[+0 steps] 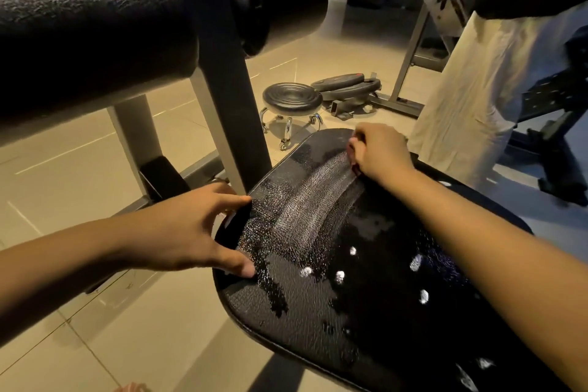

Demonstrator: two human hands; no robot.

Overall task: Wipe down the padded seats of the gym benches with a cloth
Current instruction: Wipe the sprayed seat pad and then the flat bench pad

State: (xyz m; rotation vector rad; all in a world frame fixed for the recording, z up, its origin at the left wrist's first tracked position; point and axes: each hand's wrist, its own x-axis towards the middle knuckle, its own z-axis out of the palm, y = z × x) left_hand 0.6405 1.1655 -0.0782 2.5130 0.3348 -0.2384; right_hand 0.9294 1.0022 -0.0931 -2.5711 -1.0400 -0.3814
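We see our right hand (380,149) closed into a loose fist at the far end of the black padded seat (318,312), fingers curled in and pressing down on the surface; a small bit of pinkish material shows under the knuckles, likely the cloth (353,149), though most of it is hidden by the hand. A pale, streaky wet smear (305,200) runs across the pad from that hand back toward our left hand (191,229). The left hand rests on the near left edge of the seat with its fingers spread wide, the thumb (238,264) lying on the top of the pad and the index finger (229,200) touching the rim farther along; it grips nothing, only braces against the edge. Small white foam spots (340,277) dot the nearer part of the seat. A thick black roller pad (89,19) on a grey frame stands just beside the seat on the left. Beyond it on the tiled floor (95,153) sits a round rolling stool (292,100), with weight plates (346,86) near it.
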